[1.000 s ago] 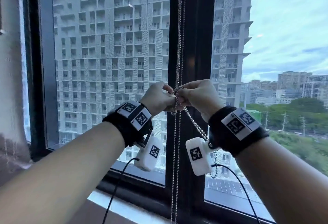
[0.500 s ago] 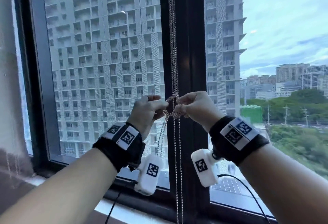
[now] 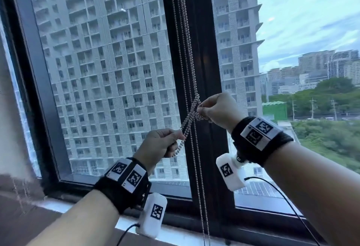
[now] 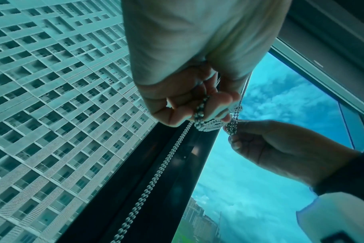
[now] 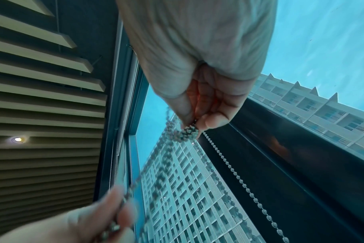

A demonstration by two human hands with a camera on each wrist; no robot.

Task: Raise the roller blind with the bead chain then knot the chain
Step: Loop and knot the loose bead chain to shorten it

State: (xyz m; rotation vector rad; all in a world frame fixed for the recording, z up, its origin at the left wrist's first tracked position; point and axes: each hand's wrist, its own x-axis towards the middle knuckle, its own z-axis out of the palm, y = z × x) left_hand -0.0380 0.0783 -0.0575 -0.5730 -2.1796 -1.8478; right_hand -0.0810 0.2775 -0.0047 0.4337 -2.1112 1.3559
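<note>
support: dark window frame (image 3: pixel 202 51); bead chain (image 3: pixel 182 31) hangs along its central post; pale sill (image 3: pixel 175 234) below

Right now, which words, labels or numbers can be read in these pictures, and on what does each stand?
No readable words or numbers.
Wristbands: square black-and-white code marks, no letters.
Wrist cameras: the same code marks.
Buildings outside: no sign visible.

We find a room on an upper floor of a city building. A large window with a dark frame (image 3: pixel 202 51) looks out on a tall apartment block (image 3: pixel 109 70) and lower towers (image 3: pixel 329 64) beyond trees. Indoors, a slatted ceiling (image 5: pixel 46 102) carries a recessed light (image 5: pixel 18 139).
</note>
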